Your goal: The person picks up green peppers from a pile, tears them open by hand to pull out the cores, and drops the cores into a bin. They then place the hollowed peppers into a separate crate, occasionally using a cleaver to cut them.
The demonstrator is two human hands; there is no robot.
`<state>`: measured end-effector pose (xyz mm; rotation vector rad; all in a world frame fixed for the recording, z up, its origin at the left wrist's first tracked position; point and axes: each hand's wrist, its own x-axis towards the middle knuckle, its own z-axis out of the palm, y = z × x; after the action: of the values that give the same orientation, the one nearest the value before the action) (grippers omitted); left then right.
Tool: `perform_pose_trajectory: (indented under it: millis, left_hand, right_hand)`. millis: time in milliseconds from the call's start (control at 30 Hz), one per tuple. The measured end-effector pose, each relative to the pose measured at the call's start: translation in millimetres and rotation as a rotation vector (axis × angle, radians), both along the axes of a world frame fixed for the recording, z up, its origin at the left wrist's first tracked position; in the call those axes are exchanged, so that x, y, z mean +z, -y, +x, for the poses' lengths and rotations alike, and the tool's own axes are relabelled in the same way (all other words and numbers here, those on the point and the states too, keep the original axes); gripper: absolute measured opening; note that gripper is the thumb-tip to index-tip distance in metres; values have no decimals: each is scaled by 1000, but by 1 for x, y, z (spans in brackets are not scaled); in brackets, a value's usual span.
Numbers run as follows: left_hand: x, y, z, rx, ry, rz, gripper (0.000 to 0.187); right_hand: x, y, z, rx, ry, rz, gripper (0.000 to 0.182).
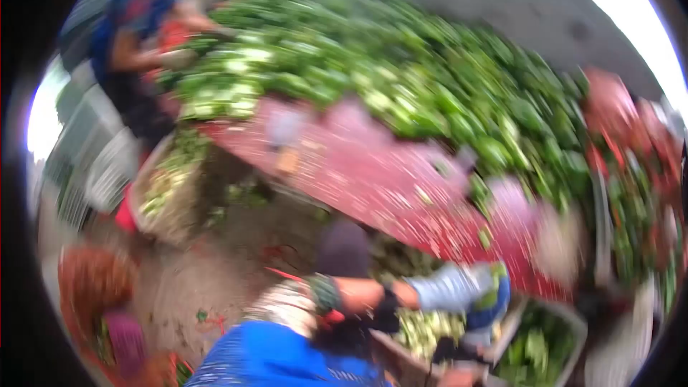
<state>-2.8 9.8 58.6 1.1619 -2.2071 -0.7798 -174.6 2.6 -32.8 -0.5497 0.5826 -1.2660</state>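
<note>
Motion blurs the view. My left hand [455, 287], in a pale blue-grey glove, reaches right above the table's front edge. My right hand seems to be the darker blue shape [494, 309] just below it, behind a black wrist band. A small green piece [496, 274] shows where the hands meet; which hand touches it is unclear. The fingers of both are smeared. Green vegetables [430, 86] are heaped along the back of the red table [358, 172], which is strewn with pale scraps.
At the upper left a person in blue [136, 29] reaches into the heap. Below the table are a basket of pale pieces [172, 193] and a crate of green pieces [534, 347]. Red net bags [616, 115] stand at the right, an orange-red bag [97, 279] at lower left.
</note>
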Motion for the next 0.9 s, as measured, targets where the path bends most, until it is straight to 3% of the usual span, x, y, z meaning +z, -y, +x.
perform_pose_trajectory:
  millis: [33, 100, 133, 167, 200, 233, 333, 567, 633, 700, 900]
  left_hand:
    - [-44, 3, -9, 32, -63, 26, 77]
    - [-76, -7, -16, 138, -9, -99, 60]
    - [-94, -2, -21, 109, -16, 27, 47]
    - [-122, 5, -29, 150, -123, 101, 32]
    - [-138, 5, -21, 175, -293, -8, 25]
    - [-137, 2, -13, 170, -464, -106, 17]
    - [-100, -9, 5, -28, -668, 409, 13]
    - [-83, -32, 1, 23, -837, 533, 13]
    - [-99, -29, -16, 150, -645, 193, 15]
    - [-113, -29, -31, 255, -587, 21, 18]
    - [-108, -27, -47, 292, -479, -170, 22]
  right_hand:
    - [8, -2, 14, 8, -37, 44, 28]
    - [20, -2, 35, 53, -168, 94, 28]
    - [26, -4, 43, 73, -222, 105, 28]
    - [29, -5, 51, 100, -261, 114, 28]
    - [32, -7, 59, 117, -281, 117, 28]
    - [34, -10, 61, 126, -297, 129, 28]
    - [41, -12, 69, 127, -342, 158, 28]
    - [49, -24, 60, 70, -359, 228, 28]
    - [51, -29, 55, 51, -358, 244, 29]
    - [52, -35, 48, 21, -348, 263, 30]
    - [59, -50, 31, -58, -309, 315, 32]
